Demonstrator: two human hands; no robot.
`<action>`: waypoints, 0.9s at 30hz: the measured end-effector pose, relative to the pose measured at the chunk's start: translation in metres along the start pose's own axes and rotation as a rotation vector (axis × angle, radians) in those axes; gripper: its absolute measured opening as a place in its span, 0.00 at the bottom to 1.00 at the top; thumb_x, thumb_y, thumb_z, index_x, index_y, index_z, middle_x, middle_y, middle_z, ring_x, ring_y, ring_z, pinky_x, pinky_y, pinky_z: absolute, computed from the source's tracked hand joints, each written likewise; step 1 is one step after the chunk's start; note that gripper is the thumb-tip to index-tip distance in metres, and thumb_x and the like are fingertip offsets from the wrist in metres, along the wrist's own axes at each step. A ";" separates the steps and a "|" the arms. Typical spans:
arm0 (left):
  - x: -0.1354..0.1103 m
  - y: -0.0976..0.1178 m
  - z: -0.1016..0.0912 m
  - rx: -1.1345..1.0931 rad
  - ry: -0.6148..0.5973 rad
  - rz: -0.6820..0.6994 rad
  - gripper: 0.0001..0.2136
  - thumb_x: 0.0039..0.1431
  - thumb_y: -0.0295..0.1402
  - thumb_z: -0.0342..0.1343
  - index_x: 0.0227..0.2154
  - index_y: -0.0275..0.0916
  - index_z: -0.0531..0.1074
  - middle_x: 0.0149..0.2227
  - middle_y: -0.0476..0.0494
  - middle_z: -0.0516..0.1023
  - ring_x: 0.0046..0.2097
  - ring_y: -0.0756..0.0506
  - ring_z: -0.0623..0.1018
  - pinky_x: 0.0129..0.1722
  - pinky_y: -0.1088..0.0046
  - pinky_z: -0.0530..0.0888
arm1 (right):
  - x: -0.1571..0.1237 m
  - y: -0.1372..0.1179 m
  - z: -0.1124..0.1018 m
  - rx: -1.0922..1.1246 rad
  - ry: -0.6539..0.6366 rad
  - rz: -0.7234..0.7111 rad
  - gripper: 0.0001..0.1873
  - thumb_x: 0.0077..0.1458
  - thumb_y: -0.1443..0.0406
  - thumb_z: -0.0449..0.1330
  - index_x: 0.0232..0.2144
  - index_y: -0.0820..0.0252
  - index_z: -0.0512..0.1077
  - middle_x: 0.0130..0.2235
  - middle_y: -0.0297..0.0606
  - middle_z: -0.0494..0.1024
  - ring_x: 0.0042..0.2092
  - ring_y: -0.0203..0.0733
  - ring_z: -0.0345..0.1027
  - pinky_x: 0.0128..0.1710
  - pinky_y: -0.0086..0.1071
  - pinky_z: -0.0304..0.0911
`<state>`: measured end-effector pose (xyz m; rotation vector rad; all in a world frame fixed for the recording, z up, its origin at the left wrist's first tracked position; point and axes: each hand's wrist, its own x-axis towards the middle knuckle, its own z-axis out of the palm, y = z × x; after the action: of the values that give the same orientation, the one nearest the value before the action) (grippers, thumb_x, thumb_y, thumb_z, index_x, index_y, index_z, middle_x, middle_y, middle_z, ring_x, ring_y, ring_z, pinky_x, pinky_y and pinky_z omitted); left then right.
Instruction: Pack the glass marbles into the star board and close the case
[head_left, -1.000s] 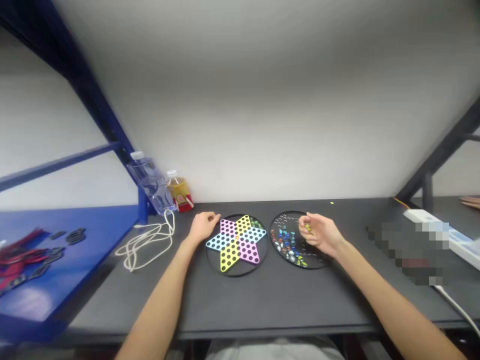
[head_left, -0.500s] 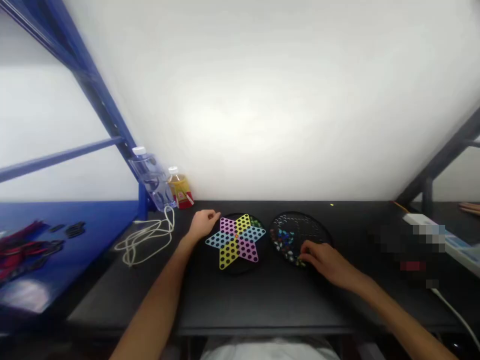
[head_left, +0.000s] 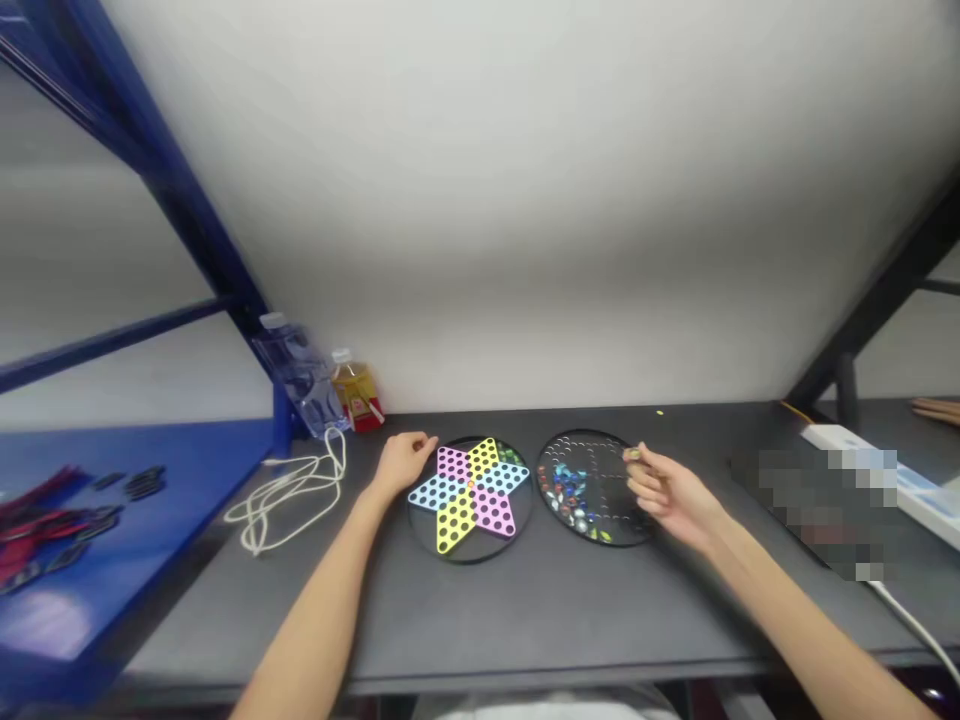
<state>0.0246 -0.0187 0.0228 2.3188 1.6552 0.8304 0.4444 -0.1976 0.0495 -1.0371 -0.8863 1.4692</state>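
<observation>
Between the thumb and fingers of my right hand (head_left: 667,490) is a small glass marble (head_left: 632,454), yellowish green. This hand is raised over the right side of a round black tray (head_left: 651,540). Loose marbles (head_left: 570,492) in blue, white, brown and green lie along the tray's left part. To its left is a round Chinese checkers board (head_left: 471,486), its star marked in pink, yellow and light blue with dark holes. Several green marbles (head_left: 510,455) show at its upper right. My left hand (head_left: 405,462) rests on the table by the board's upper left rim, fingers loosely curled, nothing visible in them.
A coiled white cable (head_left: 289,495) lies on the black table (head_left: 450,625) at left. Behind it stand a clear bottle (head_left: 304,375) and a yellow-red bottle (head_left: 358,392). On the right are a partly blurred dark object (head_left: 795,500) and a white box (head_left: 892,480).
My right hand has lifted from the marbles at the tray's front and moved up and right, now with a marble in its fingers. My left hand stays by the board.
</observation>
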 end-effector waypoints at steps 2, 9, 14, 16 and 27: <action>0.000 -0.001 0.000 0.005 -0.005 0.008 0.21 0.59 0.47 0.49 0.19 0.38 0.71 0.21 0.47 0.72 0.25 0.49 0.67 0.28 0.72 0.58 | 0.008 0.000 -0.001 0.068 -0.015 0.013 0.18 0.56 0.48 0.58 0.33 0.57 0.67 0.22 0.25 0.49 0.20 0.30 0.32 0.16 0.26 0.32; 0.000 0.000 -0.001 0.015 -0.003 0.022 0.21 0.60 0.47 0.48 0.19 0.38 0.71 0.20 0.47 0.73 0.25 0.49 0.68 0.29 0.72 0.58 | 0.005 0.006 0.011 -0.604 -0.007 -0.107 0.25 0.58 0.46 0.54 0.21 0.58 0.59 0.19 0.27 0.54 0.20 0.31 0.44 0.19 0.27 0.41; -0.001 0.002 -0.001 0.007 -0.003 0.026 0.21 0.60 0.47 0.48 0.19 0.38 0.71 0.21 0.47 0.73 0.25 0.49 0.68 0.29 0.73 0.59 | -0.031 0.000 0.028 -1.298 -0.151 -0.195 0.16 0.63 0.53 0.50 0.33 0.56 0.69 0.29 0.35 0.73 0.32 0.40 0.65 0.34 0.31 0.55; -0.001 0.001 0.000 0.014 0.008 0.033 0.21 0.60 0.47 0.48 0.18 0.38 0.70 0.21 0.47 0.73 0.25 0.48 0.68 0.29 0.73 0.59 | -0.041 -0.001 0.033 -1.403 -0.190 -0.155 0.14 0.63 0.54 0.50 0.37 0.55 0.69 0.32 0.37 0.75 0.35 0.43 0.68 0.36 0.32 0.56; -0.004 0.009 -0.011 -0.132 -0.056 0.011 0.21 0.56 0.52 0.53 0.24 0.39 0.77 0.24 0.47 0.77 0.27 0.47 0.73 0.29 0.73 0.63 | -0.014 -0.002 0.021 -1.132 -0.091 -0.224 0.15 0.62 0.53 0.51 0.34 0.57 0.68 0.26 0.31 0.70 0.29 0.38 0.62 0.30 0.31 0.54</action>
<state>0.0249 -0.0281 0.0347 2.2434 1.5183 0.8417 0.4257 -0.2107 0.0601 -1.5837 -1.9207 0.7543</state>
